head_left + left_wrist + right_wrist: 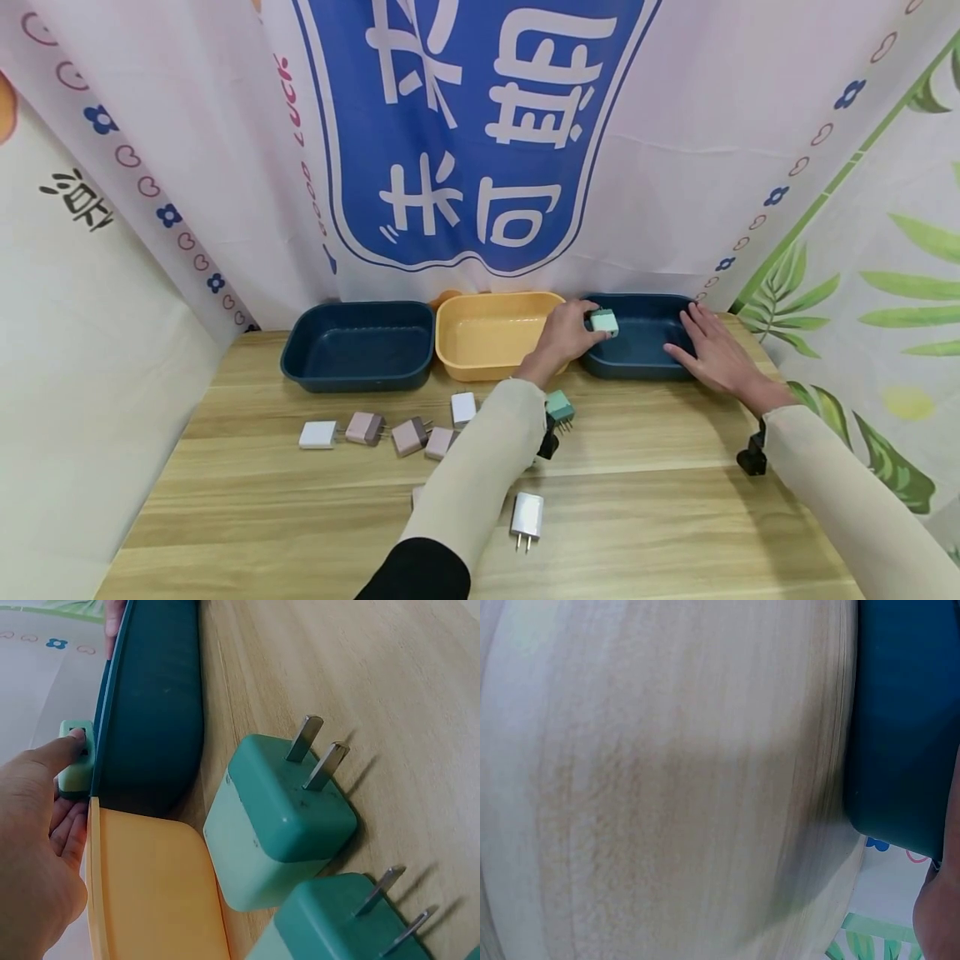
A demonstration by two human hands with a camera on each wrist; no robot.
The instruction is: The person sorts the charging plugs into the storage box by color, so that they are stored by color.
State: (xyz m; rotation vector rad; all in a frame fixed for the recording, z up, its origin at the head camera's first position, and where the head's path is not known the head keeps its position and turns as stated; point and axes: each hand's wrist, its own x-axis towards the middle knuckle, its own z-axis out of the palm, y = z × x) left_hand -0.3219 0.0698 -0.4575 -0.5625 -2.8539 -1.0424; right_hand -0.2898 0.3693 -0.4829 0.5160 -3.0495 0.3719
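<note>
My left hand point(564, 337) pinches a two-tone green plug charger point(604, 323) between thumb and fingers, over the left end of the right dark blue bin point(639, 370). In the left wrist view the held charger point(73, 780) shows beside the bin's rim. At the bin's right end, my right hand point(714, 353) rests on the rim with its fingers spread and straight. Another green charger point(559, 406) lies on the table under the left wrist; the left wrist view shows two green chargers there, the nearer one point(277, 817) with its metal prongs up.
A yellow bin point(501, 368) stands between the right bin and another dark blue bin point(358, 385). On the wooden table point(660, 517) lie white chargers point(318, 435) and several pinkish ones point(364, 428). The left forearm hides part of them. A printed curtain point(660, 200) hangs behind the bins.
</note>
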